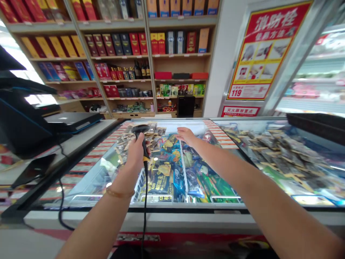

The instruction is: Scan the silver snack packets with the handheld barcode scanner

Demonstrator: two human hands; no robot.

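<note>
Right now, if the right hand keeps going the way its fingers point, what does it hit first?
Probably the far edge of the freezer lid: the right hand lies flat, fingers pointing left and away over the frozen packets. Depth is unclear.

A black corded barcode scanner point(140, 130) stands upright, head forward, over the open freezer's ice-cream packets point(161, 176).

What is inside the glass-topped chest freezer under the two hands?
Inside the glass-topped chest freezer lie colourful packaged ice creams, parted by white dividers. The left hand, holding a black corded barcode scanner, and the right hand cover some packs; lower layers are hidden.
</note>
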